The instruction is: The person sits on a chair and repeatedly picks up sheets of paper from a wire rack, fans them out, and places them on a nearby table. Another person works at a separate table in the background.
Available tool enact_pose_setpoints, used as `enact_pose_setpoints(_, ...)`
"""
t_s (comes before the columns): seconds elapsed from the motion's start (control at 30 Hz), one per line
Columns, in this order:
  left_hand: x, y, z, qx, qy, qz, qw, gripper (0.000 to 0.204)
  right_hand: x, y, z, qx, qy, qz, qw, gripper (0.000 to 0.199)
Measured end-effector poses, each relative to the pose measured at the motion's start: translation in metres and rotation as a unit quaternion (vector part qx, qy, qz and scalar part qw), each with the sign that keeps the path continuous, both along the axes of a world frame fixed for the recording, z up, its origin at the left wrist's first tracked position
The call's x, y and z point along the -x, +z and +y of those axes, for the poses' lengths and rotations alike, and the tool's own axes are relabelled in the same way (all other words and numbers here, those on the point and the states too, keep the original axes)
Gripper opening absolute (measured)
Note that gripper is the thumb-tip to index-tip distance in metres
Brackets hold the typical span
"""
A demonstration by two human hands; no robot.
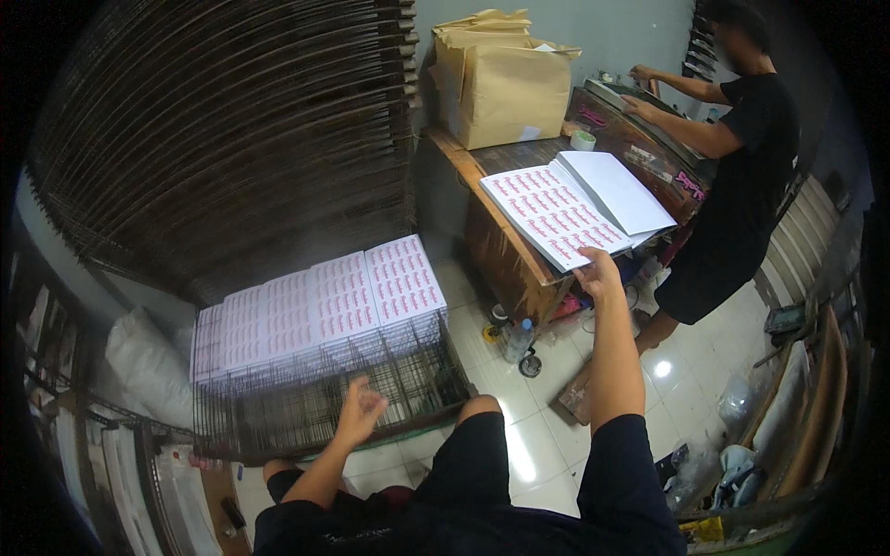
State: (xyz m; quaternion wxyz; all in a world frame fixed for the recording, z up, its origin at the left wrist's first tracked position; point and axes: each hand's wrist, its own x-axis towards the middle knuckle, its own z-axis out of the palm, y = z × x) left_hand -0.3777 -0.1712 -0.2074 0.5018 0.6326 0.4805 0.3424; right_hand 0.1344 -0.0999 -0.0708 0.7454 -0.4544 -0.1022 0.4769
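My right hand (600, 272) pinches the near corner of a white sheet (554, 215) printed with rows of red lettering. The sheet lies at the front edge of the wooden table, overlapping a stack of blank white paper (618, 190). Above the wire drying rack, my left hand (360, 413) is held with fingers loosely bent and apart, nothing visible in it. Printed sheets (338, 296) lie side by side on the rack's wire shelf (408, 357), just beyond that hand.
Many raised rack shelves (241, 120) rise at the far left. A brown paper bundle (510, 88) and a tape roll (582, 140) are on the table (464, 165). At right, a co-worker (742, 176) handles a frame. A plastic bottle (519, 341) stands on the floor by a caster.
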Motion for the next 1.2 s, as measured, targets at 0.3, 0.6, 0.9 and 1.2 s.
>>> enact_pose_setpoints(0.3,0.095,-0.063,-0.134,0.102,0.010,0.180,0.978,0.073,0.036,0.003,-0.059,0.091,-0.012,-0.118,0.989,0.072)
enact_pose_setpoints(0.6,0.150,-0.065,-0.175,0.094,0.066,0.162,0.980,0.074,0.124,-0.217,-0.207,0.208,0.002,-0.053,0.977,0.046)
enact_pose_setpoints(0.9,0.132,-0.029,-0.200,0.053,0.064,0.212,0.974,0.080,0.182,-0.306,-0.279,0.386,0.177,-0.045,0.904,0.045)
enact_pose_setpoints(1.2,0.130,-0.018,-0.221,0.000,0.118,0.095,0.988,0.078,0.141,-0.322,-0.287,0.436,0.233,-0.146,0.857,0.040)
